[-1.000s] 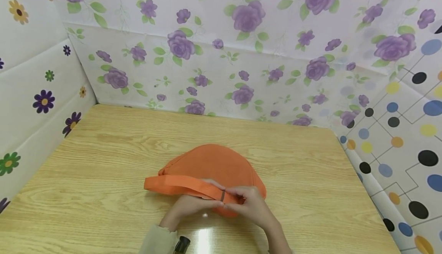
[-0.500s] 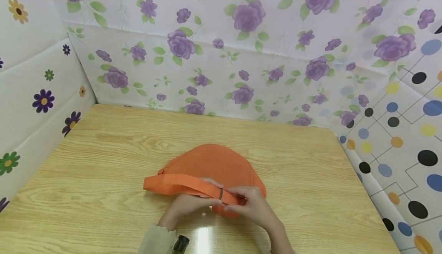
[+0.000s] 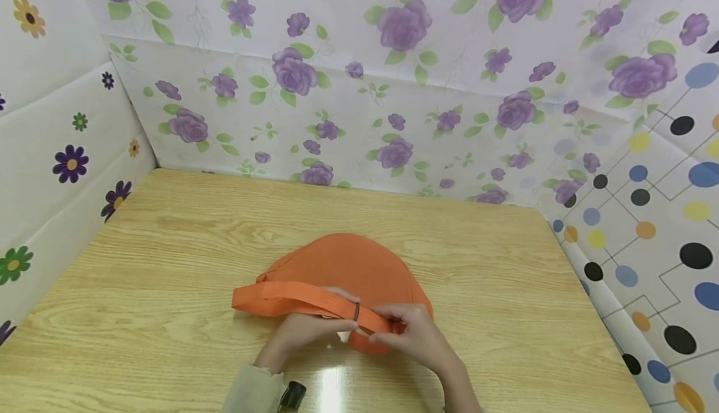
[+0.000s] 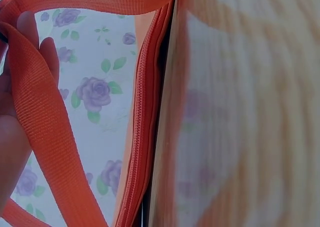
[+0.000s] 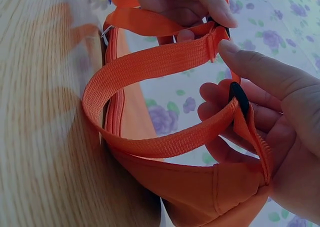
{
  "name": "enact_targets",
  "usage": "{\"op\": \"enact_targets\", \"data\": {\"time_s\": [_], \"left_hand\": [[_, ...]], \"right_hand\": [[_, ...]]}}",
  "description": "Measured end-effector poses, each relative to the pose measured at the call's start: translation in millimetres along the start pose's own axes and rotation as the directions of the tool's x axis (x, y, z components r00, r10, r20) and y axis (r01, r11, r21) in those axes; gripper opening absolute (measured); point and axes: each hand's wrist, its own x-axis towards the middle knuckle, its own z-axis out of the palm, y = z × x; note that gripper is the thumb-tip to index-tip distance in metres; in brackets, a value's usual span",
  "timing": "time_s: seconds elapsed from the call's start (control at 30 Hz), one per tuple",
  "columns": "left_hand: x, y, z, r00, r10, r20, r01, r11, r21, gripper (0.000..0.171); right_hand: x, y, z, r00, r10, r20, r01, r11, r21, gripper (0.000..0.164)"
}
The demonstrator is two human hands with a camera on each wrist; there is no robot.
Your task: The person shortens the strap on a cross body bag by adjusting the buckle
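An orange waist bag (image 3: 348, 263) lies on the table, its rounded edge facing away from me. Its orange webbing strap (image 3: 275, 294) loops out to the left. My left hand (image 3: 300, 333) pinches the strap at a dark slider buckle (image 3: 356, 312), thumb on the near side and fingers behind. Just to the right, my right hand (image 3: 415, 338) holds the strap between thumb and curled fingers. A second black buckle (image 5: 239, 97) shows by the right fingers in the right wrist view. The zipper (image 4: 138, 122) runs along the bag in the left wrist view.
The wooden table (image 3: 168, 232) extends around the bag on all sides. A flower-printed wall covering (image 3: 359, 120) stands behind it, with a dotted covering (image 3: 646, 263) at the right. A black object (image 3: 293, 394) sits beside the left sleeve (image 3: 253, 388).
My left hand and the slider buckle have shifted slightly left along the strap. The right hand has edged right, so the gap between the hands is wider. The bag has stayed in place.
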Motion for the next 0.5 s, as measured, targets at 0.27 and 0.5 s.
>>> {"op": "enact_targets", "data": {"time_s": [0.27,0.5], "left_hand": [[0.7,-0.6,-0.2,0.995,0.087,0.047,-0.087,0.996,0.0,0.036],[2.4,-2.7,1.6,0.994,0.086,0.061,-0.087,0.996,0.019,0.034]], "right_hand": [[-1,15,4,1.0,-0.021,-0.017,0.021,1.0,0.003,0.025],[0,12,6,0.999,-0.049,-0.02,0.049,0.999,-0.018,0.026]]}}
